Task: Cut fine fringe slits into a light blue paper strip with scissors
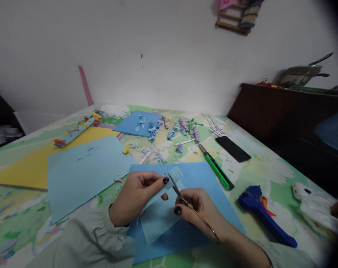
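Note:
My left hand (139, 193) pinches a light blue paper strip (155, 196) between thumb and fingers. Fine parallel cuts make a fringe along the strip's far end. My right hand (204, 210) is closed on a pair of scissors (179, 193) with metal blades and gold-coloured handles. The blade tips are at the strip, just right of my left thumb. Under both hands lies a blue sheet (225, 208), and on it a loose light blue piece (155, 230), partly hidden by my hands.
Right of the blue sheet are a green utility knife (219, 172), a black phone (233, 148) and a blue glue gun (265, 216). A large light blue sheet (85, 175) lies left, over a yellow board (21, 167). Fringed paper rolls (173, 132) and scraps are scattered behind.

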Action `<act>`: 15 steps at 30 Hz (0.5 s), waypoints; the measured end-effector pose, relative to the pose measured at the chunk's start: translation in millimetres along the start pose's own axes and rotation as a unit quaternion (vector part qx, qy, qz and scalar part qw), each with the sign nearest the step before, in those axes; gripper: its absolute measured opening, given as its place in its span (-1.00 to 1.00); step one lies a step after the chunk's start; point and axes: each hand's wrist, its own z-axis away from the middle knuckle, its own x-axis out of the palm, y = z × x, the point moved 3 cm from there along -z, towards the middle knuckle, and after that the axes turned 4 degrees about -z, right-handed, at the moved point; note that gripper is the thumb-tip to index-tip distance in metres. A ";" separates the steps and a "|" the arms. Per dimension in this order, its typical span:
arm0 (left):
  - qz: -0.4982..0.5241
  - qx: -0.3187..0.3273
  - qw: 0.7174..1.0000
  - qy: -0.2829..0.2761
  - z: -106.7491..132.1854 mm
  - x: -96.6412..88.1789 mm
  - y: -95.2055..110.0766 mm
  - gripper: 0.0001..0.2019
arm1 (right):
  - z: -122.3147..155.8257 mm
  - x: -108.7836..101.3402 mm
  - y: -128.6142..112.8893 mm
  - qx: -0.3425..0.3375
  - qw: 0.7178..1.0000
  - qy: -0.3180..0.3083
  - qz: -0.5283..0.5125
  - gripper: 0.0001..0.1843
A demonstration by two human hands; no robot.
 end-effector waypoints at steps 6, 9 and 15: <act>0.006 -0.003 1.000 0.010 1.8 1.1 1.9 -0.83 | 0.3 0.3 -0.7 0.006 1.000 0.009 0.002 -0.58; 0.004 -0.009 1.000 0.028 2.4 0.7 2.5 -0.83 | -0.3 -0.2 1.2 0.005 1.000 0.016 0.002 -0.57; -0.002 -0.001 0.999 0.038 1.4 1.2 1.4 -0.81 | -1.2 -0.4 4.2 0.006 1.000 0.022 0.013 -0.55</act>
